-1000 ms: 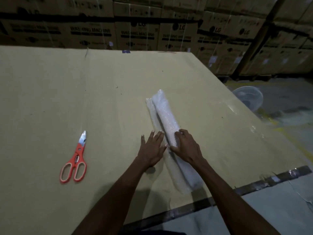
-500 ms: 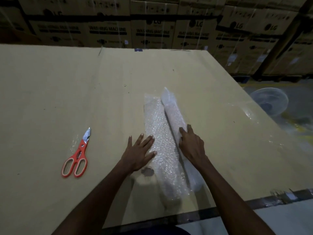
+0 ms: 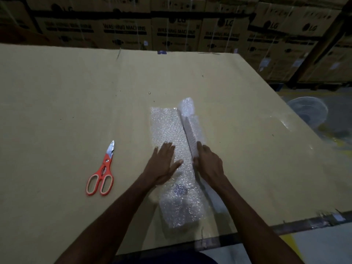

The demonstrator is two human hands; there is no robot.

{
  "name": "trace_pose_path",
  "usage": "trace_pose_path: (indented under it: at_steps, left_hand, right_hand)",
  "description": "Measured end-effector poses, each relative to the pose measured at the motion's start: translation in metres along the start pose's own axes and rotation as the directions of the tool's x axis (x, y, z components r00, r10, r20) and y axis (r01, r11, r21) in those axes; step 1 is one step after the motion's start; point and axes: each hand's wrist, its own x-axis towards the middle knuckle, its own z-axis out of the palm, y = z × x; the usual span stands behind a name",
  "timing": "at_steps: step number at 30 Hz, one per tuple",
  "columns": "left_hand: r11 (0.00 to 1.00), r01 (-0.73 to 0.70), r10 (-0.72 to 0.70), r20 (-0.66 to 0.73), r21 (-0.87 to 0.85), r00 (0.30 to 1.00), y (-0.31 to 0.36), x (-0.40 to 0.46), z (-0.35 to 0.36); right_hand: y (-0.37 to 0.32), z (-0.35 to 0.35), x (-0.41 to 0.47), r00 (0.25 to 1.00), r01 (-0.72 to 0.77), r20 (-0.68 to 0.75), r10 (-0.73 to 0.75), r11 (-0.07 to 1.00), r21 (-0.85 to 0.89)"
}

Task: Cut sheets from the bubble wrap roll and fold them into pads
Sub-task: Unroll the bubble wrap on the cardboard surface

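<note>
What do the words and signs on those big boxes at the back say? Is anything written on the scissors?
"WASHING MACHINE": on the stacked cardboard boxes behind the table.
"LG" with its round logo: on the boxes to the right.
Smaller print and stickers on the boxes: too blurred to read.
Scissors: no writing visible.

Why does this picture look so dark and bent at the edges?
Head view: dim warehouse light, brightest on the bubble wrap, which glints; the stacked boxes behind are murky and blurred; the wide lens bows the cardboard table edges.

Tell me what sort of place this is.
Likely a warehouse: stacked washing machine cartons, a steel rack post, and a cardboard-covered packing table.
</note>
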Motion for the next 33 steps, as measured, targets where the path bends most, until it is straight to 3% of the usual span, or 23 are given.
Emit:
trace_pose_path:
  at_steps: [4, 6, 11, 16, 23, 33]
  left_hand:
    - [0.999, 0.052, -0.052, 0.087, 0.003, 0.995, 0.004, -0.012, 0.023]
    - [0.999, 0.044, -0.044, 0.091, -0.002, 0.995, -0.004, -0.013, 0.024]
    - [1.0, 0.005, -0.007, 0.1, 0.025, 0.995, -0.029, -0.015, 0.016]
    - [0.999, -0.002, -0.002, 0.104, 0.04, 0.995, -0.047, -0.023, 0.009]
    - [0.998, -0.026, 0.02, 0.101, 0.061, 0.995, -0.072, -0.033, 0.003]
    - [0.995, -0.026, 0.017, 0.094, 0.101, 0.995, -0.08, -0.039, -0.002]
  right_hand:
    - [0.028, -0.026, 0.01, 0.979, -0.186, -0.023, 0.204, 0.93, 0.316]
    - [0.041, -0.034, 0.011, 0.956, -0.247, -0.061, 0.288, 0.897, 0.367]
    - [0.039, -0.032, 0.006, 0.954, -0.221, -0.146, 0.263, 0.941, 0.256]
    - [0.036, -0.011, 0.011, 0.999, -0.017, -0.045, 0.017, 1.0, 0.011]
    - [0.022, 0.013, 0.006, 0.994, 0.015, 0.111, -0.016, 1.0, 0.011]
    - [0.019, 0.019, 0.004, 0.989, 0.109, 0.111, -0.097, 0.988, -0.106]
